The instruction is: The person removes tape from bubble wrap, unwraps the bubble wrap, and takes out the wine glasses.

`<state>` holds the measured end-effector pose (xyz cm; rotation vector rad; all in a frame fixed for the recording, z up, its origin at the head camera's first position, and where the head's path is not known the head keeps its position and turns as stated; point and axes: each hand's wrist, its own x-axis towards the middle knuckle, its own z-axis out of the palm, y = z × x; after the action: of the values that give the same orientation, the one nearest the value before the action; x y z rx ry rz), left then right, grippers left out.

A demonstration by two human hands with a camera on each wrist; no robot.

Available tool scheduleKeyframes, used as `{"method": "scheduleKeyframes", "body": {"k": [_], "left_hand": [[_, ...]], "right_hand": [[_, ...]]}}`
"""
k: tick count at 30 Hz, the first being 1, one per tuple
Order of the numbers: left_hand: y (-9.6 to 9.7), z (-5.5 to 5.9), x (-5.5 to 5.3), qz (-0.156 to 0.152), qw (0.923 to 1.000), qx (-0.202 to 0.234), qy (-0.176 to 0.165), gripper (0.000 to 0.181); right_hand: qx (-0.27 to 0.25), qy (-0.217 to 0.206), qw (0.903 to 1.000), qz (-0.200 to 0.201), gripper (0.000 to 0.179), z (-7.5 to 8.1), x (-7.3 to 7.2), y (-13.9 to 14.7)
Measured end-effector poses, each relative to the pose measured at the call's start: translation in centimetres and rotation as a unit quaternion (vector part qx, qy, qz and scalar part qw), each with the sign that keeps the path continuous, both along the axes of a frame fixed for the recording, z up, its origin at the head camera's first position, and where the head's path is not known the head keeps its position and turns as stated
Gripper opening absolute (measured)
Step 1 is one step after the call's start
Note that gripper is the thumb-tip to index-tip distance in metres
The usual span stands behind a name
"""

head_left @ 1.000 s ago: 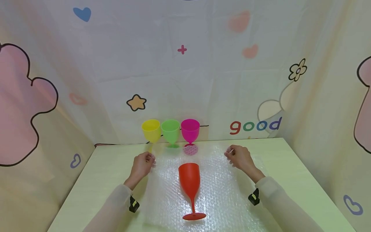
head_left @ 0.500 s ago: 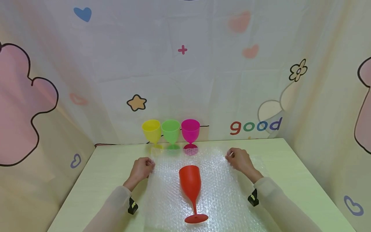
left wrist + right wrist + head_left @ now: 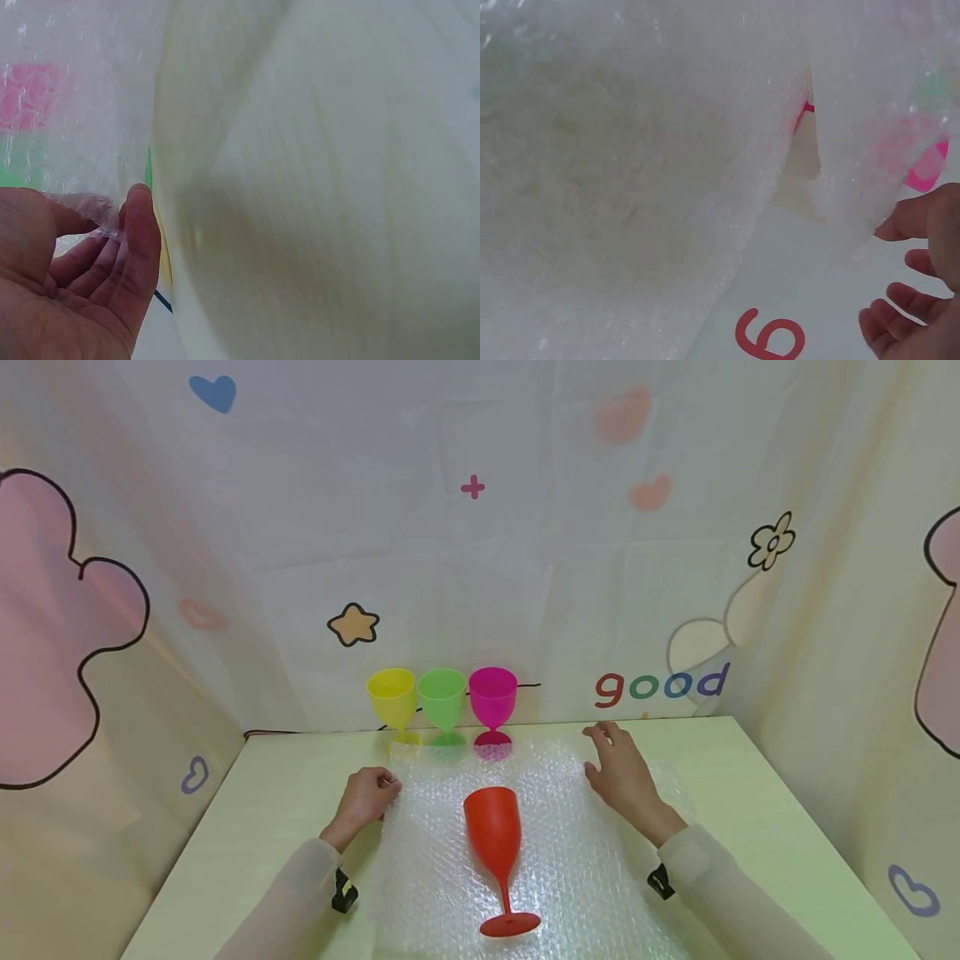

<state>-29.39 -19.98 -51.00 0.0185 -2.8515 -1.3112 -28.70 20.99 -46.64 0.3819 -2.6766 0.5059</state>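
A red plastic goblet point(image 3: 492, 827) lies on its side on a clear bubble wrap sheet point(image 3: 427, 868), its foot towards me. At the sheet's far left corner my left hand point(image 3: 364, 797) pinches the edge between thumb and fingers; the left wrist view shows the crumpled film point(image 3: 97, 206) in that grip. My right hand point(image 3: 624, 777) is beside the far right corner with its fingers spread apart. In the right wrist view the thumb point(image 3: 900, 220) is right at the film's edge, and the other fingers are away from it.
Upright yellow point(image 3: 392, 693), green point(image 3: 442, 695) and magenta point(image 3: 492, 693) goblets stand in a row at the table's back edge. The wrap's far edge overlaps their feet in the head view. A printed curtain point(image 3: 525, 593) hangs behind the pale table point(image 3: 247, 827).
Both hands drew the wrap's far edge slightly towards me, and the red goblet shifted with it. My right hand then spread its fingers and let go of the corner. The left kept its pinch.
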Motion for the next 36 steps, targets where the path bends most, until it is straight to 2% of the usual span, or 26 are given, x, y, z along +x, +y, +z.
{"method": "scheduleKeyframes", "body": {"k": [3, 5, 7, 9, 11, 15, 17, 20, 22, 23, 24, 26, 28, 30, 32, 36], "left_hand": [[-0.1, -0.1, 0.0, -0.001, 1.0, 0.003, -0.005, 0.017], [-0.2, -0.2, 0.1, 0.002, 1.0, 0.005, -0.008, 0.017], [-0.3, -0.3, 0.2, 0.006, 1.0, 0.0, -0.002, 0.018], [-0.3, -0.3, 0.4, 0.005, 0.9997, -0.016, 0.016, 0.025], [-0.2, -0.2, 0.6, -0.002, 0.9983, -0.04, 0.041, 0.038], [-0.1, 0.6, 1.1, -0.035, 0.9879, -0.096, 0.117, 0.061], [-0.1, 1.3, 1.4, -0.053, 0.9745, -0.142, 0.166, 0.066], [-0.2, 2.7, 2.3, -0.084, 0.9387, -0.233, 0.24, 0.065], [-0.1, 3.6, 3.0, -0.122, 0.9157, -0.278, 0.264, 0.062], [0.0, 4.0, 3.3, -0.148, 0.9096, -0.288, 0.261, 0.059], [0.2, 4.3, 3.6, -0.178, 0.9077, -0.292, 0.244, 0.058], [0.7, 4.7, 4.1, -0.23, 0.9119, -0.288, 0.182, 0.062], [1.0, 4.6, 4.2, -0.258, 0.9165, -0.286, 0.109, 0.072], [1.1, 4.2, 4.2, -0.265, 0.9162, -0.296, 0.049, 0.082], [1.0, 3.7, 4.1, -0.265, 0.9163, -0.3, 0.011, 0.089], [0.6, 2.8, 3.8, -0.269, 0.9169, -0.294, -0.019, 0.094]], "right_hand": [[0.022, 0.019, 0.9988, 0.04, 0.043, 0.5, 0.9, -0.4], [0.046, -0.013, 0.996, 0.076, 0.044, 0.7, 1.4, -0.7], [0.07, -0.075, 0.989, 0.107, 0.05, 0.8, 1.8, -0.9], [0.089, -0.137, 0.9788, 0.123, 0.058, 0.7, 2.0, -1.0], [0.102, -0.18, 0.9701, 0.127, 0.064, 0.4, 2.2, -1.0], [0.108, -0.202, 0.9651, 0.127, 0.067, -0.2, 2.1, -0.9], [0.108, -0.201, 0.9654, 0.126, 0.067, -0.3, 2.0, -0.9], [0.11, -0.209, 0.9637, 0.124, 0.067, -0.4, 1.9, -1.0], [0.115, -0.217, 0.9618, 0.12, 0.068, -0.4, 1.8, -1.0], [0.116, -0.223, 0.9609, 0.117, 0.068, -0.4, 1.7, -1.0], [0.119, -0.227, 0.9599, 0.113, 0.069, -0.4, 1.7, -0.9], [0.121, -0.233, 0.9587, 0.109, 0.07, -0.4, 1.7, -0.9], [0.12, -0.244, 0.9568, 0.104, 0.073, -0.5, 1.7, -0.9], [0.121, -0.252, 0.9545, 0.105, 0.076, -0.5, 1.7, -0.8], [0.118, -0.261, 0.9523, 0.106, 0.08, -0.7, 1.8, -0.7], [0.112, -0.27, 0.9504, 0.106, 0.087, -1.0, 2.0, -0.3]]}}
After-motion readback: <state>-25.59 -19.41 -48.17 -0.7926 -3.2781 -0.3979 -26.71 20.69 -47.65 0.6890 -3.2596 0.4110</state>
